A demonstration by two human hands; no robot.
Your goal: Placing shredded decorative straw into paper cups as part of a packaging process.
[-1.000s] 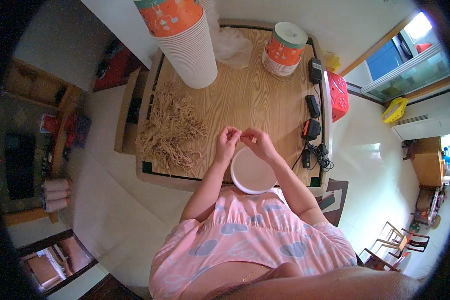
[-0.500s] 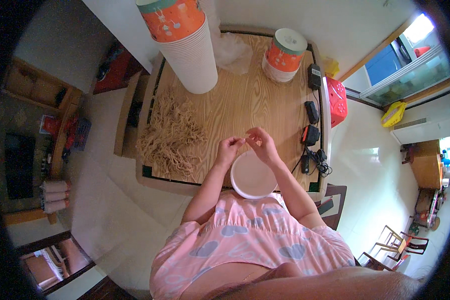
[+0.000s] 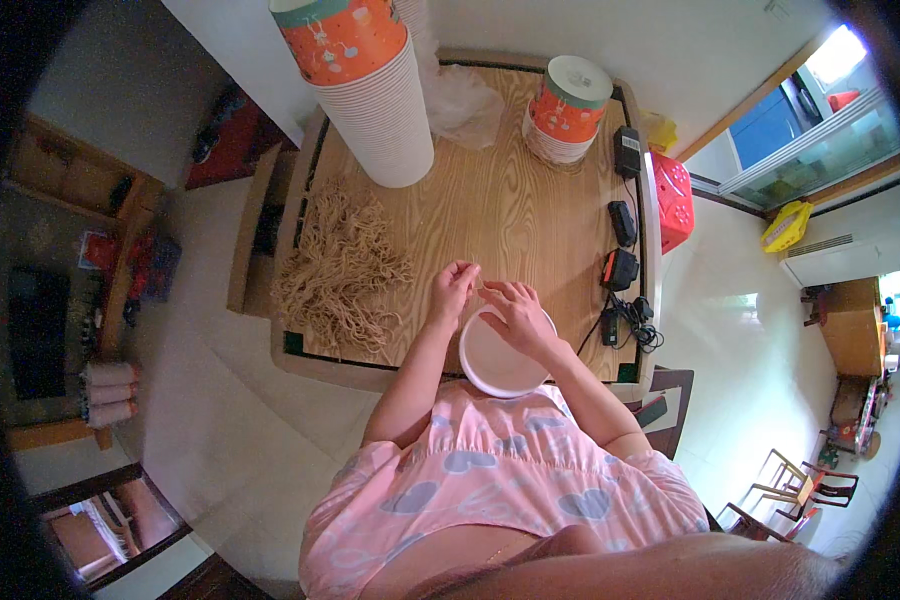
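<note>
A white paper tub (image 3: pixel 495 368) stands at the table's near edge, its open top facing up and my forearms on either side. Just past its far rim, my left hand (image 3: pixel 454 292) has thumb and finger pinched together; a thin tan strand seems to show there, too fine to name surely. My right hand (image 3: pixel 515 315) hangs over the tub's opening, fingers bent toward the left fingertips, and what it grips is hidden. Left of my hands lies a heap of tan cords (image 3: pixel 345 270).
A tall stack of paper tubs (image 3: pixel 375 110) stands at the far left of the wooden table (image 3: pixel 480 200), a shorter stack (image 3: pixel 567 115) at the far right. Clear plastic film (image 3: pixel 468 108) lies between them. Black adapters and cables (image 3: pixel 620 270) line the right edge, beside a red plastic stool (image 3: pixel 673 200).
My right hand has come down and nearer over the tub, its fingers turned lower. My left hand has risen slightly, still pinched. The tub has hardly moved.
</note>
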